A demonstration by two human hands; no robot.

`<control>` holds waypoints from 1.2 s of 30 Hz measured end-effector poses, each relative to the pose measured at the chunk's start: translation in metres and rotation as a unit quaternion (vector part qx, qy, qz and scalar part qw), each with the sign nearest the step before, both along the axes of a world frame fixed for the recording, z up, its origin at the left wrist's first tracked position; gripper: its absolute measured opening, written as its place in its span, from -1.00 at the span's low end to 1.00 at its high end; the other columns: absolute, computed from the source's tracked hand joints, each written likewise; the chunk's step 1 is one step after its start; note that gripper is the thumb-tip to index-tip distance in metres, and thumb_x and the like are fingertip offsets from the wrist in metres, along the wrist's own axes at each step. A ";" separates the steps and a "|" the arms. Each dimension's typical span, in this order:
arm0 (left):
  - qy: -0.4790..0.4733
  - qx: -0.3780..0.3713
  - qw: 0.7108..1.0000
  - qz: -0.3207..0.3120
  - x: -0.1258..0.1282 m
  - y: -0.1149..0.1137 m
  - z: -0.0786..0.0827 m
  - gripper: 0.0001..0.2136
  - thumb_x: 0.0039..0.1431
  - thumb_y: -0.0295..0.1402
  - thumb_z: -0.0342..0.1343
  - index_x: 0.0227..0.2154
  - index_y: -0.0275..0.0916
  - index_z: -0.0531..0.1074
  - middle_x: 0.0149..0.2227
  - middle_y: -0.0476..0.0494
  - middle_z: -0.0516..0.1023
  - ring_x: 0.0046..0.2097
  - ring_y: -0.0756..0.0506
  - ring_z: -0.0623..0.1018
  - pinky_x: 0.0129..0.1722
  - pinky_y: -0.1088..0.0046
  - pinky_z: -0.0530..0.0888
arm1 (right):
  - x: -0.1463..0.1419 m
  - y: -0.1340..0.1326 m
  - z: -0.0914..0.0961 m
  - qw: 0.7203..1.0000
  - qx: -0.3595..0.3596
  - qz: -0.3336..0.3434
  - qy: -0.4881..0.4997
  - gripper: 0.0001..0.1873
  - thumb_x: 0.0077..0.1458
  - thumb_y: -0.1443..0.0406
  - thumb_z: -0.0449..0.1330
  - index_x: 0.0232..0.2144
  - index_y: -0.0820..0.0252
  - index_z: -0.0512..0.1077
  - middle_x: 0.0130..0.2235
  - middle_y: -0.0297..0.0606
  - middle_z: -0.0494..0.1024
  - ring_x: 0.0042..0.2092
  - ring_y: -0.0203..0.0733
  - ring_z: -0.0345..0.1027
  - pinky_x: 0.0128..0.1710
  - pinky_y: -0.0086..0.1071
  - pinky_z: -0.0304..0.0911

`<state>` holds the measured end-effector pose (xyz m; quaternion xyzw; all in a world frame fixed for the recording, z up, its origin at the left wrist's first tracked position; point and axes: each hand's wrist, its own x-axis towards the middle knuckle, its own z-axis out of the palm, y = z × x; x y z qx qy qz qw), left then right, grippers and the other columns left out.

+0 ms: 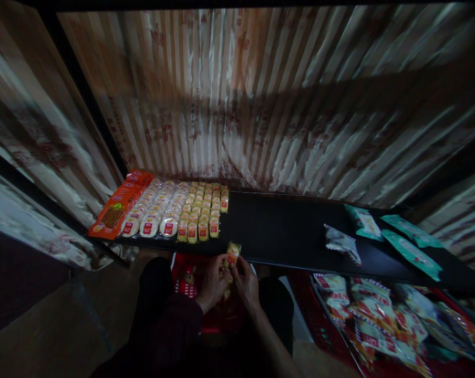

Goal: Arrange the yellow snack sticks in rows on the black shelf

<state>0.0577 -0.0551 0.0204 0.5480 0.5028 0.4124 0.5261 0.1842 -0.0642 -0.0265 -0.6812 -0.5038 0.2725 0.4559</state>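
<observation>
Between the person's knees, above the red basket (217,323) and near the front edge of the black shelf (269,226), the left hand (214,281) and right hand (245,281) pinch a small yellow-wrapped snack packet (233,254) between their fingertips, label upward. The step in hand looks like readying this packet for the rows of matching yellow packets (203,210), whose rightmost column stops short of the shelf's front. The next move would call for lifting it over the edge and aligning it there without nudging its neighbours.
</observation>
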 end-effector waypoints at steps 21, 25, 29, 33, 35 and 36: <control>0.173 0.038 0.984 0.013 0.031 0.050 0.005 -0.51 -0.01 -0.58 -0.08 0.04 -0.36 0.35 0.13 -0.32 0.34 0.17 -0.12 0.35 0.21 0.38 0.24 | 0.015 0.063 0.003 0.992 0.038 0.004 -0.124 -0.47 0.06 0.08 -0.01 -0.07 0.33 0.44 -0.09 0.03 0.56 -0.07 -0.01 0.45 -0.05 -0.20 0.33; 0.165 0.031 0.986 0.009 0.034 0.057 0.005 -0.50 0.00 -0.56 -0.08 0.07 -0.38 0.33 0.17 -0.33 0.32 0.20 -0.12 0.32 0.23 0.38 0.21 | 0.016 0.073 0.001 0.989 0.042 0.005 -0.144 -0.47 0.07 0.09 -0.02 -0.07 0.35 0.43 -0.10 0.04 0.56 -0.08 0.00 0.46 -0.06 -0.19 0.33; 0.177 0.025 0.984 0.004 0.039 0.064 0.005 -0.50 0.04 -0.53 -0.10 0.09 -0.46 0.31 0.21 -0.37 0.26 0.24 -0.14 0.26 0.26 0.39 0.15 | 0.017 0.083 -0.002 0.988 0.046 0.005 -0.146 -0.48 0.08 0.10 -0.02 -0.05 0.33 0.42 -0.10 0.03 0.56 -0.08 -0.01 0.45 -0.06 -0.19 0.33; 0.189 0.009 0.982 0.016 0.044 0.070 0.005 -0.54 0.10 -0.48 -0.10 0.08 -0.41 0.34 0.24 -0.33 0.23 0.27 -0.12 0.22 0.28 0.39 0.11 | 0.018 0.094 -0.007 0.989 0.039 0.000 -0.143 -0.45 0.07 0.11 -0.03 -0.03 0.37 0.41 -0.09 0.06 0.55 -0.07 0.02 0.44 -0.05 -0.16 0.32; 0.187 0.005 0.982 0.013 0.046 0.073 0.006 -0.56 0.14 -0.43 -0.12 0.08 -0.40 0.34 0.25 -0.33 0.21 0.29 -0.12 0.18 0.29 0.38 0.09 | 0.018 0.099 -0.010 0.989 0.037 -0.003 -0.141 -0.45 0.06 0.13 -0.04 -0.04 0.39 0.41 -0.09 0.07 0.54 -0.06 0.02 0.43 -0.04 -0.15 0.31; 0.186 0.002 0.983 0.010 0.046 0.074 0.007 -0.56 0.16 -0.41 -0.13 0.09 -0.41 0.34 0.26 -0.33 0.18 0.30 -0.12 0.16 0.29 0.37 0.09 | 0.018 0.101 -0.011 0.990 0.038 -0.006 -0.138 -0.46 0.05 0.15 -0.05 -0.04 0.39 0.41 -0.08 0.07 0.54 -0.05 0.02 0.42 -0.03 -0.14 0.31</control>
